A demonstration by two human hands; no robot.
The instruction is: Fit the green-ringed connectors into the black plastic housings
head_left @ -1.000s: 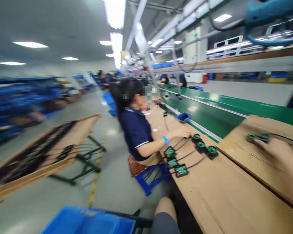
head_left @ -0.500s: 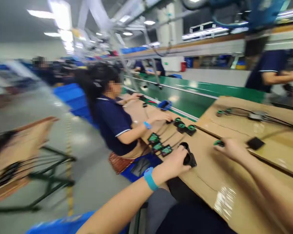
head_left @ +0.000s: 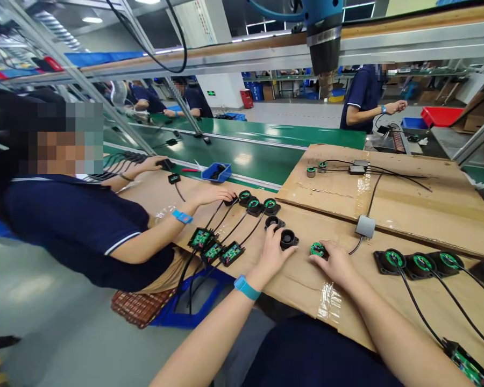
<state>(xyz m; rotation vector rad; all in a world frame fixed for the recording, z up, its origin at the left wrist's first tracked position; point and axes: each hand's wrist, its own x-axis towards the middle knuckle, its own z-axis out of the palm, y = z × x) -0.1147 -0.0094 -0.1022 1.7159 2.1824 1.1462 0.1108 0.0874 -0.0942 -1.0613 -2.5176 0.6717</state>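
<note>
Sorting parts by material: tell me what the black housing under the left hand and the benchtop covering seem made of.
Round black cup-shaped housing: probably moulded plastic, matte with a soft sheen on its rim. Brown benchtop covering: looks like corrugated cardboard, dull, creased, patched with glossy clear tape.

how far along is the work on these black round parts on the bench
Done-looking: a row of black housings with green boards and cables lies at the right on the cardboard bench. In hand: the left hand touches two empty black housings; the right hand rests on a green round board. Left: those two housings hold no boards yet.
</note>
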